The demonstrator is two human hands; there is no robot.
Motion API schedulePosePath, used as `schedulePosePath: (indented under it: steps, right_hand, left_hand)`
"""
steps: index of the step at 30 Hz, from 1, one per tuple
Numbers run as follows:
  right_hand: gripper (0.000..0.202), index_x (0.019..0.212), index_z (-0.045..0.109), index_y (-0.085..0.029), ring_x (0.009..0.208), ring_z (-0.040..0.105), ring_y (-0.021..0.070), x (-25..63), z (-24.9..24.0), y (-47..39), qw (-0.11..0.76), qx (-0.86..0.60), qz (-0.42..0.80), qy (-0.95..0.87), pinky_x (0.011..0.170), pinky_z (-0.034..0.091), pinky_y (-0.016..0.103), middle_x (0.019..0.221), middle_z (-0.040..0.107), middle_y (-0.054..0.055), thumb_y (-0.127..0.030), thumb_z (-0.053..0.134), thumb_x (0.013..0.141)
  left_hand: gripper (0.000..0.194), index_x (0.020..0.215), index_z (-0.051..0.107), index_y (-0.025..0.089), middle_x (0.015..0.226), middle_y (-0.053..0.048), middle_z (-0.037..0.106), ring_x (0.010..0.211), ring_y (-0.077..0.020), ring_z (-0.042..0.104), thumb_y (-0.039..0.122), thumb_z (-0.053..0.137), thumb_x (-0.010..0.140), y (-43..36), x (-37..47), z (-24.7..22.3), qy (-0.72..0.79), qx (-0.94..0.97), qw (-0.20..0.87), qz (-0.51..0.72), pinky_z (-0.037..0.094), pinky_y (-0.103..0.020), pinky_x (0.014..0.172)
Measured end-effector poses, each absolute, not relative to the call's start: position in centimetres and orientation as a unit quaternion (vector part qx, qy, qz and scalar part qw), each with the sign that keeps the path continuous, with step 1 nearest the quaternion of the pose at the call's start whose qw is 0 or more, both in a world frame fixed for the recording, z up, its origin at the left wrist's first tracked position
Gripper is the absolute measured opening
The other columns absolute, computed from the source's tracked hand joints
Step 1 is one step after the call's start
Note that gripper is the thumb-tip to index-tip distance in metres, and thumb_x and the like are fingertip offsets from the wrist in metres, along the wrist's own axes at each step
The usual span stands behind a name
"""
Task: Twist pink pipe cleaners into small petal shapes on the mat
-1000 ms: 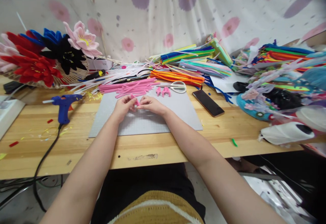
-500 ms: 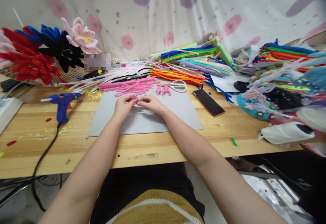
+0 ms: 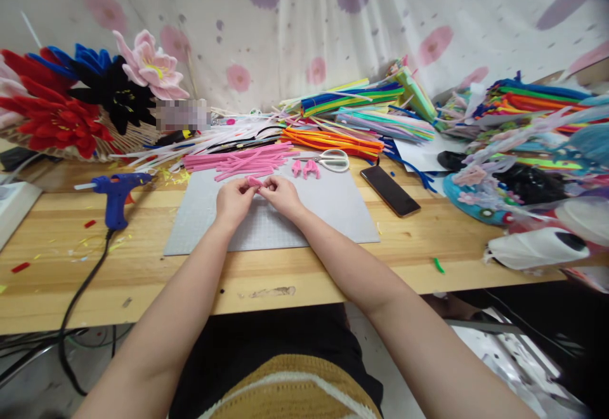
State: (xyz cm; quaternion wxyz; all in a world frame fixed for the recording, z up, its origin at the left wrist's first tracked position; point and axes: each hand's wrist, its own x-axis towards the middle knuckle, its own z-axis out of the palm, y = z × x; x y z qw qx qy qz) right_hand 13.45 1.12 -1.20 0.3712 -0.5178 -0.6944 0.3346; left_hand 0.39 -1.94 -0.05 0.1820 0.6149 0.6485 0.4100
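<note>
Both hands meet above the grey cutting mat [image 3: 266, 232], pinching a bent pink pipe cleaner [image 3: 254, 181] between them. My left hand [image 3: 235, 200] is closed on its left side, and my right hand [image 3: 281, 195] grips the other side with thumb and fingertips. Parts of the pipe cleaner are hidden behind the fingers. Just beyond lies a loose pile of straight pink pipe cleaners [image 3: 238, 160]. To the right of the pile are small folded pink pieces [image 3: 311, 169], beside scissors [image 3: 334, 160] with white handles.
A blue glue gun [image 3: 115, 198] with a black cord stands at left, below fuzzy flowers [image 3: 61, 120]. A phone [image 3: 390, 191] lies right of the mat. Bundles of coloured pipe cleaners [image 3: 352, 98] line the back. A white roll [image 3: 537, 249] sits at the right edge.
My hands have drawn closer together, the right one shifting slightly left. The pink pipe cleaner between them has turned and now shows as a bent loop.
</note>
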Motion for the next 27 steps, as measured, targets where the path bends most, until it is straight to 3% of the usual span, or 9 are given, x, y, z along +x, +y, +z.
schedulePosePath:
  steps: [6,13,19,27]
  right_hand:
    - [0.012,0.065,0.056,-0.016,0.063,0.045,0.0091,13.5,-1.3,1.2,0.38,-0.511,0.329,-0.698,0.061,0.032,0.022,0.066,0.052,-0.003,-0.025,0.059,0.07]
    - [0.01,0.067,0.06,-0.015,0.059,0.047,0.009,13.5,-1.7,1.7,0.363,-0.493,0.399,-0.683,0.058,0.033,0.022,0.06,0.053,-0.004,-0.023,0.057,0.072]
    - [0.01,0.065,0.059,-0.015,0.063,0.047,0.0089,13.5,-1.4,1.3,0.384,-0.525,0.328,-0.685,0.061,0.033,0.022,0.066,0.055,-0.003,-0.024,0.059,0.07]
    - [0.012,0.068,0.059,-0.015,0.058,0.044,0.008,13.6,-1.4,1.6,0.355,-0.497,0.385,-0.692,0.057,0.032,0.022,0.061,0.051,-0.005,-0.028,0.06,0.069]
  left_hand:
    - [0.022,0.084,0.073,0.017,0.078,-0.005,0.069,0.066,-0.0155,0.055,0.027,0.055,0.075,-1.9,0.7,-0.3,0.655,0.621,0.144,0.406,0.04,-0.027,0.065]
    - [0.02,0.079,0.072,0.016,0.07,-0.002,0.068,0.067,-0.0152,0.059,0.026,0.059,0.068,-1.0,0.4,-1.4,0.599,0.541,0.327,0.491,0.044,-0.025,0.064]
    - [0.024,0.084,0.074,0.018,0.065,-0.002,0.066,0.063,-0.0153,0.058,0.027,0.058,0.067,-1.4,0.4,-1.1,0.648,0.564,0.262,0.44,0.042,-0.024,0.059]
    - [0.023,0.08,0.073,0.017,0.064,-0.001,0.065,0.062,-0.015,0.056,0.029,0.055,0.071,-1.8,0.6,-0.5,0.645,0.592,0.217,0.432,0.038,-0.025,0.059]
